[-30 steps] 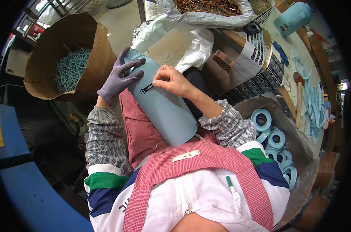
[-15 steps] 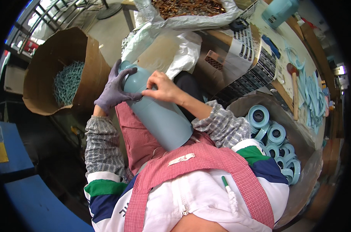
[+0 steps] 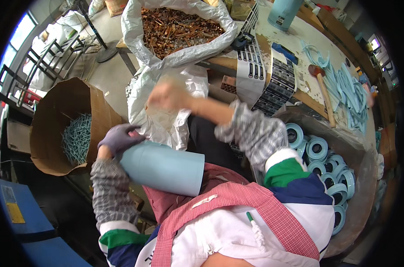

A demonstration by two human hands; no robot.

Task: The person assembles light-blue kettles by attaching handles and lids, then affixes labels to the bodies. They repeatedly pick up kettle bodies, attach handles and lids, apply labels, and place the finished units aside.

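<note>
No words can be read. Right of the right hand (image 3: 166, 94), dark sticker sheets (image 3: 275, 78) show tiny print. Farther right, a blue jug (image 3: 287, 11) has a small label (image 3: 279, 21). Below the left hand (image 3: 121, 139), a white jacket (image 3: 145, 254) shows bits of dark letters (image 3: 154, 259); a blue panel (image 3: 33, 218) left of that hand has a yellow label (image 3: 16, 215).

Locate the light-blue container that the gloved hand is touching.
In the head view, the light-blue container lies left of centre at the person's lap, with the gloved left hand at its left end and the red checked apron by its right end.
</note>
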